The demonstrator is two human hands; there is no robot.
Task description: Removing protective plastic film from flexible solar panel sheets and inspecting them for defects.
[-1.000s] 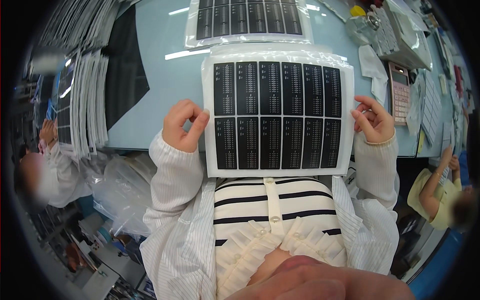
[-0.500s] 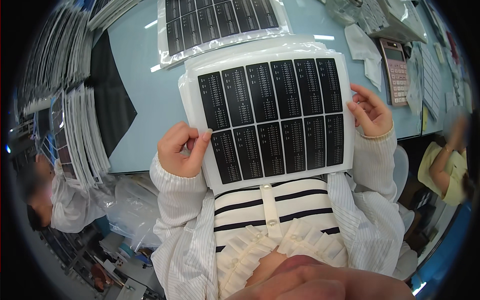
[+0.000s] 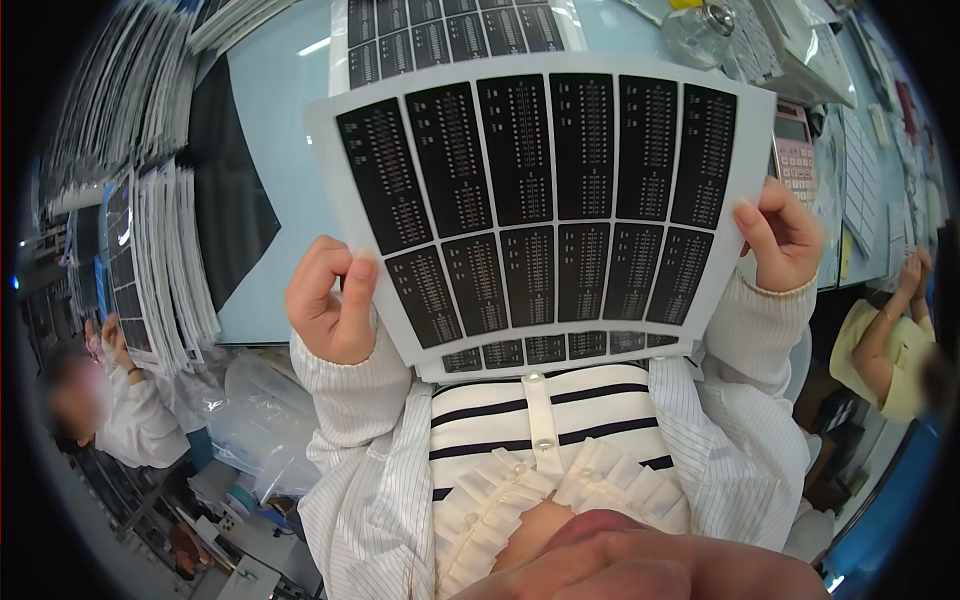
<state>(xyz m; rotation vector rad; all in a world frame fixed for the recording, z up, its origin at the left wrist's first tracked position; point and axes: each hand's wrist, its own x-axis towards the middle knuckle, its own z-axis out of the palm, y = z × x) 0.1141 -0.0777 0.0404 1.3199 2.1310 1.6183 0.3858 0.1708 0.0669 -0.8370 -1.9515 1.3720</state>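
Printed sheet [image 3: 550,225] at centre of frame, held up and slightly bowed; two rows of six black panels on a white border. Grip of the left hand [image 3: 335,300]: thumb and bent fingers pinched on the sheet's left edge. Grip of the right hand [image 3: 785,238]: likewise closed on the right edge, a little higher in frame. Beneath, a second sheet [image 3: 545,349] of like pattern shows as a strip at lower centre, close to the wearer's striped top. Upper centre: another panelled sheet [image 3: 455,40], partly covered by the held one. All over a pale blue bench [image 3: 280,110]. Left of frame: dark sheet [image 3: 230,200] and upright-edged stack [image 3: 165,270]. Upper right: glass jar [image 3: 700,35]; below it, pink calculator [image 3: 793,150], near the right hand. Far right: person in a yellow sleeve [image 3: 855,340]. Risks, judged: support at the two side edges only, so uneven pull could crease the sheet or slip one edge free; the second sheet, lying so near the body, could be nudged or slide off if the torso leans in; a wide swing rightward might catch the calculator.
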